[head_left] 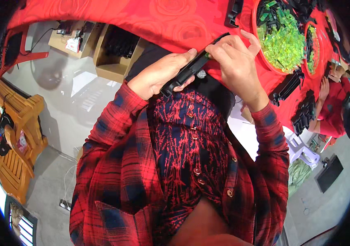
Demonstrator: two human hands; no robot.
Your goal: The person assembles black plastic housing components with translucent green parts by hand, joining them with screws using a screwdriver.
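Note:
A long black plastic strip (183, 76), channel-shaped, slants up to the right in front of my body. My left hand (160, 73) is closed around its lower half, thumb along the side and fingertips showing underneath. Over the upper half, my right hand (237, 61) pinches a small green plastic piece (207, 55) against the strip, most of it hidden by the fingers. Right of that hand, a red basin (254, 30) holds a heap of translucent yellow-green plastic pieces (281, 45) with some black parts among them.
A red cloth (150, 10) covers the table. More black strips (286, 87) lie at its right side, near a second red container (309, 49). Open cardboard boxes (111, 69) stand left of my knees. Another person in red (334, 110) sits at the far right.

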